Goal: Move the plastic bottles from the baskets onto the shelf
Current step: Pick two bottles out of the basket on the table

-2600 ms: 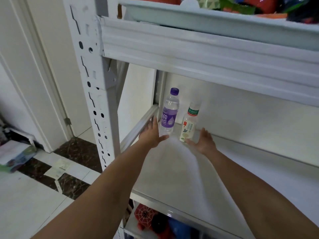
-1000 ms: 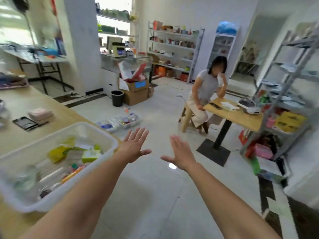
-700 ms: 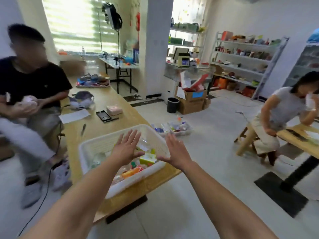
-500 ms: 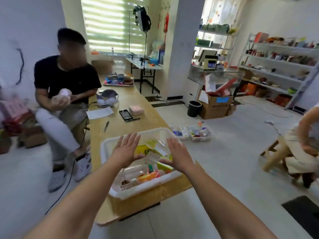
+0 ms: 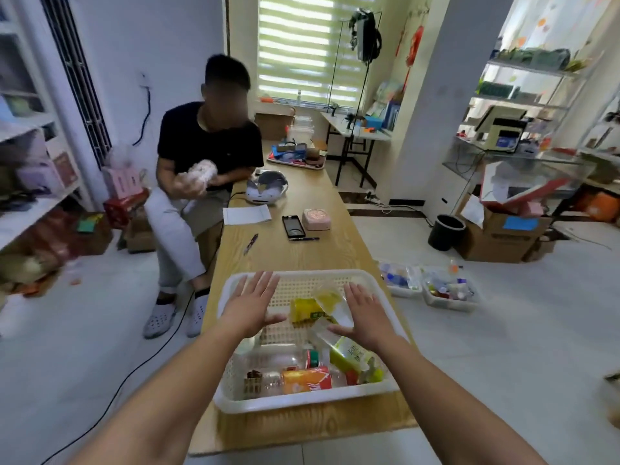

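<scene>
- Over the white basket (image 5: 303, 402) at the near end of the wooden table (image 5: 302, 256), both bare forearms reach straight out, palms facing down.
- The left hand (image 5: 253, 305) hovers flat above the basket's ten o'clock corner. Its fingers are straight and slightly spread, its thumb juts inward, and it holds nothing.
- The right hand (image 5: 364, 312) hovers above the two o'clock side, fingers straight and close together, thumb pointing toward the other hand. It is empty too.
- Between the two hands, toward twelve o'clock in the basket, lies a yellow-labelled bottle (image 5: 307, 310).
- A green-labelled bottle (image 5: 352, 355) lies tilted at four o'clock, just under the right wrist.
- An orange-labelled bottle (image 5: 307, 380) lies on its side at six o'clock by the near wall, with clear bottles beside it.
- Farther up the table at twelve o'clock sit a phone (image 5: 293, 226) and a pink box (image 5: 316, 219).
- At eleven o'clock a seated person (image 5: 208, 146) in a black shirt holds a pale bundle.
- On the floor at two o'clock, two small baskets (image 5: 449, 305) hold more little bottles.
</scene>
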